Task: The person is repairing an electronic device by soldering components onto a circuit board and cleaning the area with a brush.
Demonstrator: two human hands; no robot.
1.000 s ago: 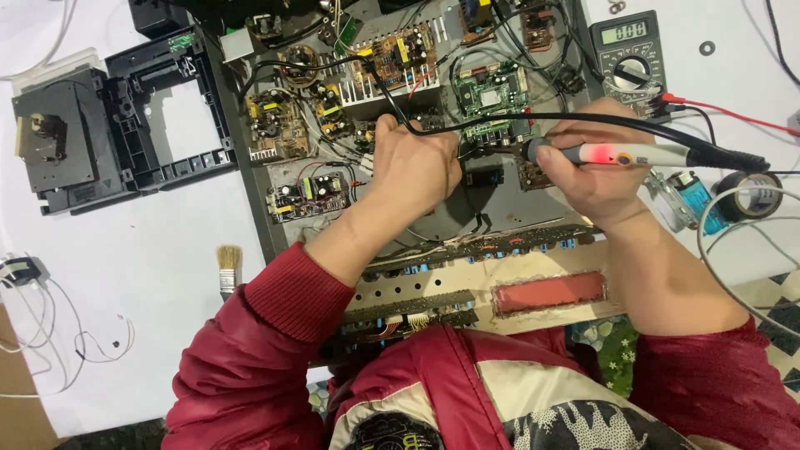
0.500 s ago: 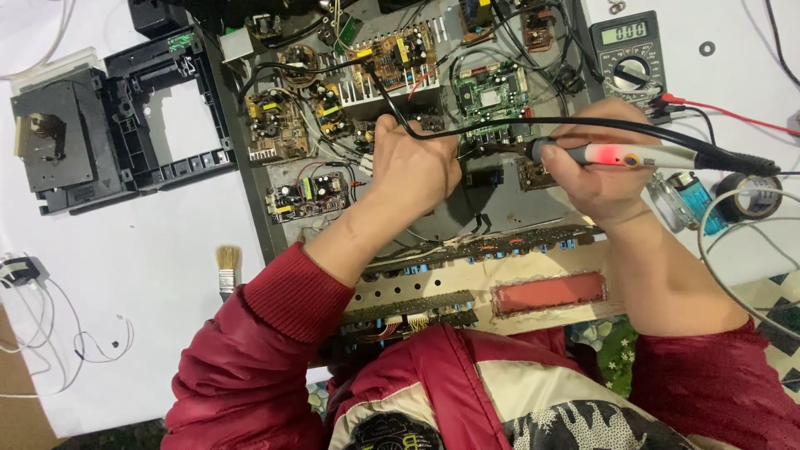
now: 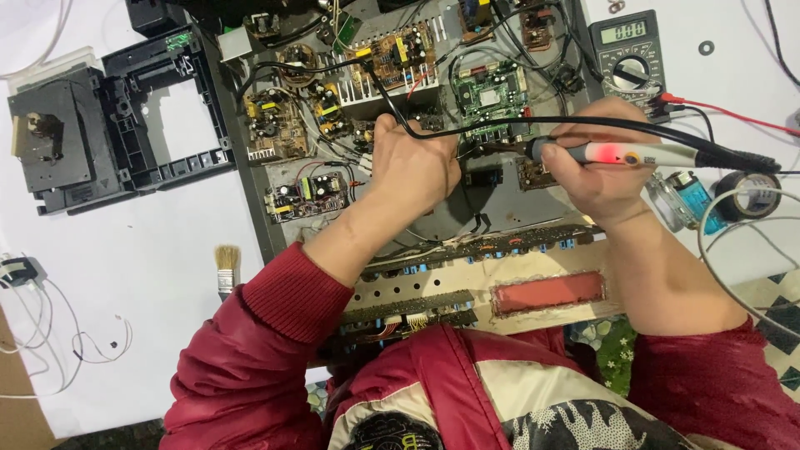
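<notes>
An opened electronics chassis [image 3: 267, 217] full of circuit boards and wires lies on the white table. My right hand [image 3: 596, 171] grips a soldering iron [image 3: 617, 153] with a glowing red light, tip pointing left toward a small board at the chassis centre. My left hand [image 3: 412, 167] rests on the boards beside that tip, fingers curled around a black cable [image 3: 392, 104]. A green circuit board [image 3: 492, 92] sits just above the iron. Both sleeves are dark red.
A digital multimeter [image 3: 629, 54] with red lead lies at top right. A black plastic frame and drive mechanism [image 3: 100, 142] sit at left. A small brush [image 3: 227, 268], a lighter [image 3: 679, 200], a tape roll [image 3: 750, 192] and loose wires [image 3: 50, 333] surround the chassis.
My right hand and the soldering iron have shifted slightly; my left hand stays on the boards. Nothing was picked up or let go.
</notes>
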